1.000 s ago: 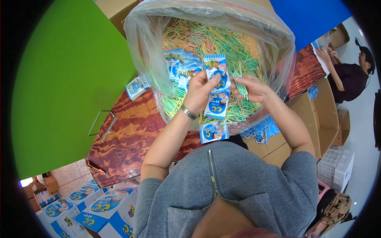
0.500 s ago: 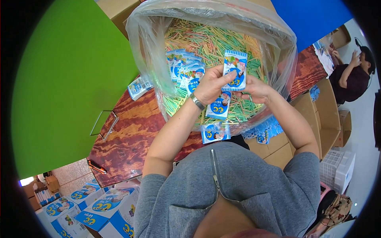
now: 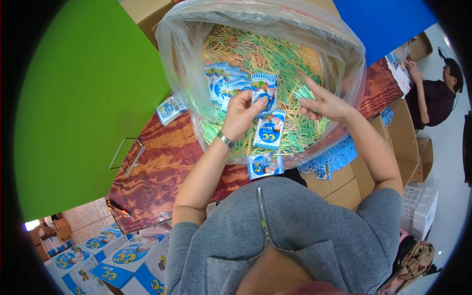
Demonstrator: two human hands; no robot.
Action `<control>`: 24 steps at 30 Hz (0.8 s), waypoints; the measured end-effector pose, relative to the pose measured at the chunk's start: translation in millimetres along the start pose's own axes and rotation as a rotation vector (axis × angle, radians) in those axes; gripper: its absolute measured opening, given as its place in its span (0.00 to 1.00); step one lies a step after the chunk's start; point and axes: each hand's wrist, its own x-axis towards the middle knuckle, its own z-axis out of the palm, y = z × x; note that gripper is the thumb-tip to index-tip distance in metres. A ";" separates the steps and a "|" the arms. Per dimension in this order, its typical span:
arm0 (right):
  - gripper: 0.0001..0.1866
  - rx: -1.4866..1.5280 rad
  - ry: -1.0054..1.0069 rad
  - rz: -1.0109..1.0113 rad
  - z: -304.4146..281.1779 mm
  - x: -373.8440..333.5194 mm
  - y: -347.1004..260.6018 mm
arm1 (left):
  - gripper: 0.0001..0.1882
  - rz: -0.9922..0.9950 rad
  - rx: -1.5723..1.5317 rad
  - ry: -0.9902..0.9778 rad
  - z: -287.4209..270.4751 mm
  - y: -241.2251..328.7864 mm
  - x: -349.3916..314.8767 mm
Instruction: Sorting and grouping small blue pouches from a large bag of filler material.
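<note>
Over a large clear plastic bag [image 3: 173, 37] full of thin pastel candy sticks [image 3: 255, 42], my left hand [image 3: 239, 117] is closed on a blue-and-white packet [image 3: 265, 83], thumb across its front. My right hand [image 3: 328, 104] is to the right of it, index finger stretched out and thumb bent. A small bunch of pale green sticks [image 3: 303, 92] shows at its fingers and appears pinched there. Just below the held packet lies another packet [image 3: 269, 132] on the sticks. Several overlapping packets [image 3: 221, 81] rest left of my left hand.
The bag stands on a red-brown wood-patterned table [image 3: 147, 184]. Single packets lie at its left [image 3: 171, 109] and front [image 3: 264, 167]. An orange cutter [image 3: 119, 208] is near the left edge. Printed boxes [image 3: 130, 260] stand lower left, an open carton [image 3: 400, 142] right. Another person [image 3: 435, 93] sits far right.
My left hand has moved left with its packet. My right hand, earlier behind the packet, has drawn apart to the right, and pale green sticks now show at its fingers.
</note>
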 end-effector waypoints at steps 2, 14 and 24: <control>0.37 -0.113 -0.051 -0.027 1.4 -4.0 -10.8 | 0.08 0.005 -0.014 0.009 5.9 3.5 -3.5; 0.35 -0.687 -0.247 -0.368 4.8 -7.9 -96.8 | 0.12 0.339 0.706 0.163 -3.0 3.7 -25.2; 0.38 -1.021 -0.296 -0.318 22.6 4.1 -121.6 | 0.12 0.509 0.830 0.233 -5.8 10.1 -29.6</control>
